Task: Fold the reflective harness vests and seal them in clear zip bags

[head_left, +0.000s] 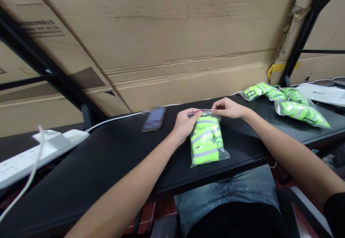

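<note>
A clear zip bag (pixel 207 139) lies on the black table, its red-edged closure at the far end. Inside it is a folded neon-yellow strap bundle (pixel 206 148) with grey reflective stripes. My left hand (pixel 187 121) pinches the left end of the closure between thumb and fingers. At the right end of the same closure, my right hand (pixel 228 108) also pinches, its fingers curled. Both hands touch the bag's top edge, and the bundle lies flat below them.
Several similar filled bags (pixel 300 112) lie at the right rear. Behind them is a white packet (pixel 322 93). A blurred phone-like object (pixel 155 119) rests left of my hands. A white power strip (pixel 40 155) with a cable sits far left. Cardboard (pixel 172 33) stands behind the table (pixel 129 152).
</note>
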`<action>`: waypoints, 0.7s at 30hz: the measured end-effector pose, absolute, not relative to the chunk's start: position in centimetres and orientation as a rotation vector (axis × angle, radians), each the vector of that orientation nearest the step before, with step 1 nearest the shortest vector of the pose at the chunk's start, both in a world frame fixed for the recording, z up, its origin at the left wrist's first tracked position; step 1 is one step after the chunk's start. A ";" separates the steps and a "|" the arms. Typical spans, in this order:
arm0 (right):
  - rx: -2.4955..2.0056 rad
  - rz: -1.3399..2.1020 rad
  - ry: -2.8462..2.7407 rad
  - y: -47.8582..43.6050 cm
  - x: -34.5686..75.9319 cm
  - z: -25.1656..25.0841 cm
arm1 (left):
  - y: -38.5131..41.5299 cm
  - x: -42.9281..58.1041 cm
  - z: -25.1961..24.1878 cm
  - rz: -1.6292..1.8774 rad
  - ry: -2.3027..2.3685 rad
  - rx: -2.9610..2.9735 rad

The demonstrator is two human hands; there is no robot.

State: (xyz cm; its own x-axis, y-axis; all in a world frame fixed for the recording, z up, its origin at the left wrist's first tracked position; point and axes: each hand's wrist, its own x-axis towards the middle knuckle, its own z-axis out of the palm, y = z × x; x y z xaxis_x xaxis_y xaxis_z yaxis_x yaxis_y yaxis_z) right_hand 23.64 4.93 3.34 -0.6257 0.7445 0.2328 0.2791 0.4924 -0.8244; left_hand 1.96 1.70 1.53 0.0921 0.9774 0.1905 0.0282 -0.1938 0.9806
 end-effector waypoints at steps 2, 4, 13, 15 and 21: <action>-0.851 1.049 -2.157 5.0 23.5 3.2 | 1.6 2.1 1.5 1.247 1.065 1.402; -0.856 1.004 -2.172 4.9 23.0 3.3 | 1.5 2.3 1.5 1.238 1.054 1.397; -0.875 0.973 -2.139 4.3 21.6 3.3 | 1.5 2.5 1.3 1.197 0.979 1.269; -0.847 1.017 -2.133 4.2 21.6 3.4 | 1.4 2.5 1.4 1.176 0.927 1.214; -0.796 1.050 -2.095 3.7 21.8 3.9 | 0.7 2.8 2.0 1.158 0.852 1.231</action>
